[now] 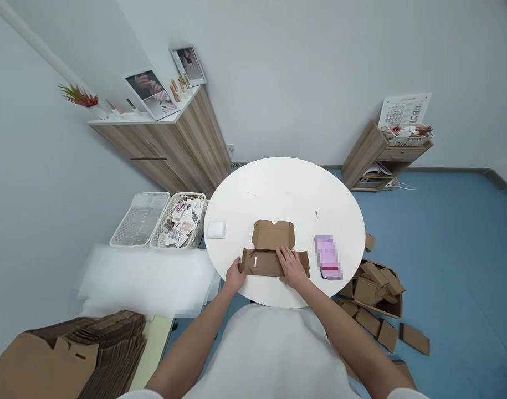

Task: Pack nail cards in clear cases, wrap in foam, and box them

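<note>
The box lies part-folded on the table, its lid spread open on the far side, its two ends standing partly up. The left hand is at the box's left end, fingers bent against it (whether they pinch the card, I cannot tell). The right hand lies loose, fingers spread, on the right part of the box, pressing or merely resting. Judging by this, the step in hand is shaping the base; the next move would call for bringing the ends upright and square while the base stays steady, before the lid is closed. Right of the box lies a phone; left of it, a white pack. Flat blanks are stacked well to its near left.
</note>
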Demonstrator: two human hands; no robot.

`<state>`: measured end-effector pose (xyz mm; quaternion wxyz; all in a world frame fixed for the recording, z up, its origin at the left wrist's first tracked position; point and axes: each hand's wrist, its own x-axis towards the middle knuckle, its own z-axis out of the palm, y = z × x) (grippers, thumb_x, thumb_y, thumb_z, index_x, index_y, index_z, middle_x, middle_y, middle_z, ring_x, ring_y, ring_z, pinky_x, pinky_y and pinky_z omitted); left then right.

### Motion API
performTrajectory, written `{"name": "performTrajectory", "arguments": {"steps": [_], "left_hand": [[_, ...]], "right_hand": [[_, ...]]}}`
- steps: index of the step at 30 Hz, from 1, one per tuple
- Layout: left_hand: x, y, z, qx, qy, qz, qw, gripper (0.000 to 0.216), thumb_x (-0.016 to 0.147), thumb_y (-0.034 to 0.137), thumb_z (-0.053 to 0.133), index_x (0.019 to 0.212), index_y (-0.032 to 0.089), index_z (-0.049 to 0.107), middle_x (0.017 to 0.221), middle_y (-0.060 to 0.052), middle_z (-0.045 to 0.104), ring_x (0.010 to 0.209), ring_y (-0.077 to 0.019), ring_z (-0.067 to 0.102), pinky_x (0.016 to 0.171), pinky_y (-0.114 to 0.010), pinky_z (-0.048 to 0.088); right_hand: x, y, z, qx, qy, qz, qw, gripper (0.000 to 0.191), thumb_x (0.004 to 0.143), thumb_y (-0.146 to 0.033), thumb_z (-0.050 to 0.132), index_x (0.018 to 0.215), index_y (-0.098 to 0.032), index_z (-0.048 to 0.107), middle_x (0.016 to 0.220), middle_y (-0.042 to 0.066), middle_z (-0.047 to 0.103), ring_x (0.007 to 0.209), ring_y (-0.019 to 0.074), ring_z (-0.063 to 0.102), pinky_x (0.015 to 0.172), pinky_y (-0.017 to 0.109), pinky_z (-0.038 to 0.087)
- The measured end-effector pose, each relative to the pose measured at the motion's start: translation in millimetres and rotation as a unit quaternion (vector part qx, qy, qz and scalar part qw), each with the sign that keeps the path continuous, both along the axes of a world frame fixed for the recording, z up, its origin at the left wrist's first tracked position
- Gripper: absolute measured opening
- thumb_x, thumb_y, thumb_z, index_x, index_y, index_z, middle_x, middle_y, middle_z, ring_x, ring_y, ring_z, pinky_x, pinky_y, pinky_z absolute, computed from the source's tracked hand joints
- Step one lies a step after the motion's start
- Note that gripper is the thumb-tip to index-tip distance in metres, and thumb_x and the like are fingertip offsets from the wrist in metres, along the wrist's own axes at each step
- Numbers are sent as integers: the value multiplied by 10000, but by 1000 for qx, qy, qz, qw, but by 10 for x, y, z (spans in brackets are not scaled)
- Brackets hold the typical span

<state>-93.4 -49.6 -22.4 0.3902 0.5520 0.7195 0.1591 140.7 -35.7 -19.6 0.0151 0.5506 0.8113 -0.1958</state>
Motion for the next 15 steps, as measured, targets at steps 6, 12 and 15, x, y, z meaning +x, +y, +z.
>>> {"name": "performTrajectory", "arguments": {"steps": [6,12,15], "left_hand": [[181,54,109,22,-3,-22,1000,400,721,92,445,1118,120,486,1016,-95,585,885,-158,567,768,-269,442],[402,4,129,33,-16,-26,999,480,732,301,542,1158,105,437,1157,-150,493,907,-164,559,760,-267,450],[397,51,129,39,1,-27,999,330,790,308,461,1061,122,492,1091,-129,540,841,-150,578,745,-276,448]], "right_hand": [[-26,14,24,-6,10,-7,1000,996,580,-179,644,1382,-181,52,1436,118,168,1322,260,88,1049,436,103],[-60,4,43,-5,3,-5,1000,998,563,-147,636,1381,-183,66,1436,107,176,1320,256,106,1049,418,114],[-63,-14,34,1,3,0,1000,1022,552,-149,651,1382,-181,55,1440,105,162,1323,251,94,1052,415,108]]}}
